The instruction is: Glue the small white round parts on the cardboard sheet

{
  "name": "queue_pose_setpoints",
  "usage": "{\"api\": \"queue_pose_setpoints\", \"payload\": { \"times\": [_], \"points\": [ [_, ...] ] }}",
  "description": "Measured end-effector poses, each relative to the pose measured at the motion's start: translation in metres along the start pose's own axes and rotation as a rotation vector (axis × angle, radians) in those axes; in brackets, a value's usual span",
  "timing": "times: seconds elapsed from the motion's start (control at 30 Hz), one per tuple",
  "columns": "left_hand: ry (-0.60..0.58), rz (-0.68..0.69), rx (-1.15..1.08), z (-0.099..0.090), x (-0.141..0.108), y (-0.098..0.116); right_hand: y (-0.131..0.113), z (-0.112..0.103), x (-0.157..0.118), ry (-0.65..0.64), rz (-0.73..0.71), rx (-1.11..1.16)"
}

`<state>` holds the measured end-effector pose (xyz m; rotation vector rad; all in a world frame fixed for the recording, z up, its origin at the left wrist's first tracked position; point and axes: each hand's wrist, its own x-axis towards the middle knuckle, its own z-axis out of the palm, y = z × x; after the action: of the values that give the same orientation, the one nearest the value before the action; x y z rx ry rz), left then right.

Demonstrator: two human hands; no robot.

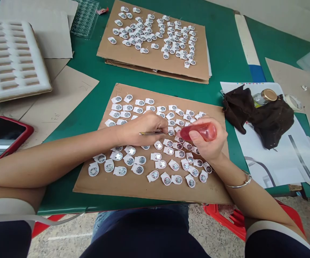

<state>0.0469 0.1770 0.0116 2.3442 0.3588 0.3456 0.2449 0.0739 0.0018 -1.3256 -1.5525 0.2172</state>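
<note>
My left hand (151,123) is closed around a thin metal tool that looks like tweezers (145,133); its tip is hidden by the fingers. My right hand (214,145) grips a squeeze bottle of red liquid (204,131), tilted on its side with its nozzle pointing left. That nozzle is close to a small round metallic part on a white tab (171,132), near my left fingertips; I cannot tell whether they touch. Many similar parts lie in loose rows on the cardboard sheet (112,190) below both hands.
Behind is a second cardboard stack (144,66) covered with similar parts. On the left are a white foam tray (43,77) and a red-cased phone (23,130). Dark brown cloth (273,125) and a gold-lidded jar (269,95) lie on printed paper (251,161) at right.
</note>
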Motion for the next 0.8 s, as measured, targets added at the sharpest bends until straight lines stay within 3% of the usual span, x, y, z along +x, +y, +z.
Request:
{"api": "queue_pose_setpoints", "payload": {
  "times": [0.37,0.8],
  "points": [
    [-0.014,-0.079,-0.084,0.0014,0.0015,-0.0070,0.0013,0.0013,-0.0033,-0.004,-0.001,0.035],
    [-0.017,-0.050,-0.063,-0.0007,0.0007,-0.0029,0.0002,0.0003,-0.0003,-0.037,-0.039,0.016]
  ]
}}
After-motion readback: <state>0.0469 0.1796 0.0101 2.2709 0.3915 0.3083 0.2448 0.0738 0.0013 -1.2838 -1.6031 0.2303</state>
